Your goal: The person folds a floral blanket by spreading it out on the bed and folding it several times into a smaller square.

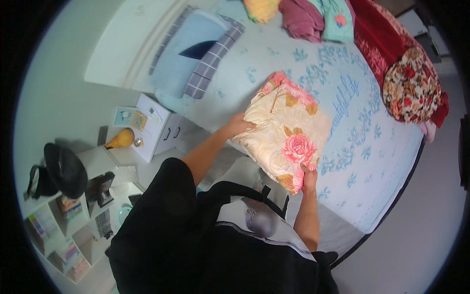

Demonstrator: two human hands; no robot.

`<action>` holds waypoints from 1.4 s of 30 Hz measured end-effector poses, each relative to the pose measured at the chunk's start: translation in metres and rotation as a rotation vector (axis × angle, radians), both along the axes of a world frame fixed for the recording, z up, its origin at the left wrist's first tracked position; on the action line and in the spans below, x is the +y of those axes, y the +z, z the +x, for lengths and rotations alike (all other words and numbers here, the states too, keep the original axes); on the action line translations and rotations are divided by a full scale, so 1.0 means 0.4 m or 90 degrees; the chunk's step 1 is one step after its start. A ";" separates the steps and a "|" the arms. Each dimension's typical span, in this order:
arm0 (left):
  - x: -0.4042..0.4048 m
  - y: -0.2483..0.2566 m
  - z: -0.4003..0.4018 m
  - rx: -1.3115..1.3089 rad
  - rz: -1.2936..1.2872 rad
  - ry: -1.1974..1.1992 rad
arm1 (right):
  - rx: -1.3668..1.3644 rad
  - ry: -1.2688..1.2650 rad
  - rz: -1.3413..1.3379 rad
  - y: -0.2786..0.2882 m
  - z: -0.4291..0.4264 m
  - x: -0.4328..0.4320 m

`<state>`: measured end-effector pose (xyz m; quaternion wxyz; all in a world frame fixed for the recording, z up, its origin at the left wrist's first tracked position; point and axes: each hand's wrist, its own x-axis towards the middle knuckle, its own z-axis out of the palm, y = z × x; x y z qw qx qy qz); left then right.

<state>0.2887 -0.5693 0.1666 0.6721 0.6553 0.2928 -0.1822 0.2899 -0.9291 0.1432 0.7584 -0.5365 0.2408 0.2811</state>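
Observation:
A folded floral quilt, cream with pink roses and gold-brown leaves, is gripped at its near side between my two hands. My left hand holds its left edge with the thumb on top. At the near right corner, by a pink rose, my right hand grips it, thumb up. The fingers of both hands are mostly hidden under the fabric. Beneath and beyond the quilt lies a bed with a pale blue flowered sheet; whether the quilt's far end touches the sheet I cannot tell.
Pillows lie at the bed's head. Folded clothes, a red blanket and a round floral cushion sit along the far side. Left are a white bedside cabinet with a gourd nearby, a shelf and a black hat.

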 end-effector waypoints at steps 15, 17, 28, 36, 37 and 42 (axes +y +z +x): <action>0.374 0.413 0.039 -0.036 -0.100 0.077 | -0.033 -0.030 0.228 0.298 0.123 0.338; 0.459 0.444 0.066 -0.058 -0.081 0.054 | -0.063 -0.027 0.239 0.327 0.144 0.422; 1.016 0.722 0.357 -0.210 -0.052 0.032 | -0.270 -0.037 0.189 0.578 0.425 1.000; 1.291 0.529 0.358 -0.238 0.029 0.063 | -0.269 -0.093 0.055 0.388 0.436 1.303; 1.310 0.463 0.348 -0.215 0.062 0.067 | -0.264 -0.090 0.034 0.300 0.427 1.333; 1.423 0.032 0.188 -0.162 0.328 0.049 | -0.113 -0.006 -0.009 -0.128 0.287 1.428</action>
